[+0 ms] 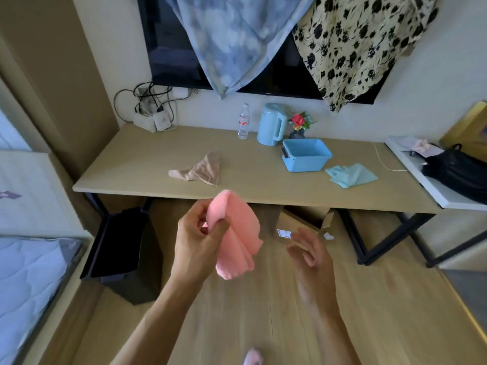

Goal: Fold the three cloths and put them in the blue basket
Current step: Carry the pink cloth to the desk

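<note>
My left hand (196, 233) pinches the upper edge of a pink cloth (237, 241), which hangs in the air in front of the table's near edge. My right hand (309, 252) is beside it on the right, fingers relaxed and apart from the cloth, holding nothing. A crumpled beige cloth (201, 169) lies on the wooden table (137, 164) left of centre. A light blue cloth (350, 175) lies rumpled on the table just right of the blue basket (305, 167), which looks to have nothing in it.
Behind the basket stand a light blue kettle (271, 125), a water bottle (243, 122) and a small flower vase (299, 125). Under the table are a black bin (123, 246) and an open cardboard box (303, 222). A black bag (458, 167) lies on a white side table at right.
</note>
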`<move>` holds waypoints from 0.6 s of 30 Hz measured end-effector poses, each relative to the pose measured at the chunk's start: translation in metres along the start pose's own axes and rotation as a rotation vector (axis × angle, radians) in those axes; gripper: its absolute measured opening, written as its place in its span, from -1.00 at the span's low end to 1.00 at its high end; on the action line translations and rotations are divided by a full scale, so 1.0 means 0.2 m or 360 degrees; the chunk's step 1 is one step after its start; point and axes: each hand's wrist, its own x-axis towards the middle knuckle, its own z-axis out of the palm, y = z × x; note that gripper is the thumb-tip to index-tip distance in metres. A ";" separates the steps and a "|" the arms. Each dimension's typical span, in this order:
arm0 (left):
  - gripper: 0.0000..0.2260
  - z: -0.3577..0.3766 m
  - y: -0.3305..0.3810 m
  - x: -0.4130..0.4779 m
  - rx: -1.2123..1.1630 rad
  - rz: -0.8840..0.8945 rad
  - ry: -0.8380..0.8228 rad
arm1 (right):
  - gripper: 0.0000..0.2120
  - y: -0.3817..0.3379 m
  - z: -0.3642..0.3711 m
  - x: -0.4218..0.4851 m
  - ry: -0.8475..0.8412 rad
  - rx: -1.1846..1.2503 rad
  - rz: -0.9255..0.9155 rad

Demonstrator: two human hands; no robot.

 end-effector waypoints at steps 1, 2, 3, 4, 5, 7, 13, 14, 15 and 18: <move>-0.77 0.03 -0.02 0.10 0.0005 -0.0001 0.0002 | -0.62 0.02 0.03 0.10 -0.0008 0.0014 0.0003; -0.76 0.07 -0.05 0.20 0.0015 -0.0006 0.0013 | -0.62 0.03 0.06 0.20 -0.0017 0.0020 0.0006; -0.76 0.12 -0.08 0.30 0.0029 -0.0014 0.0028 | -0.61 0.06 0.09 0.33 -0.0027 0.0026 0.0011; -0.76 0.16 -0.11 0.40 0.0048 -0.0025 0.0040 | -0.61 0.08 0.11 0.44 -0.0040 0.0027 0.0018; -0.76 0.20 -0.14 0.49 0.0059 -0.0038 0.0042 | -0.62 0.10 0.13 0.56 -0.0055 0.0039 0.0024; -0.76 0.30 -0.20 0.69 0.0089 -0.0081 0.0048 | -0.63 0.12 0.17 0.80 -0.0104 0.0039 0.0047; -0.70 0.51 -0.29 1.21 0.0183 -0.0255 0.0054 | -0.68 0.09 0.31 1.47 -0.0253 -0.0052 0.0079; -0.70 0.54 -0.30 1.28 0.0190 -0.0288 0.0053 | -0.67 0.09 0.35 1.56 -0.0281 -0.0068 0.0109; -0.71 0.57 -0.31 1.36 0.0182 -0.0315 0.0052 | -0.67 0.09 0.38 1.65 -0.0315 -0.0077 0.0128; -0.72 0.64 -0.35 1.59 0.0160 -0.0368 0.0059 | -0.66 0.12 0.47 1.86 -0.0446 -0.0123 0.0164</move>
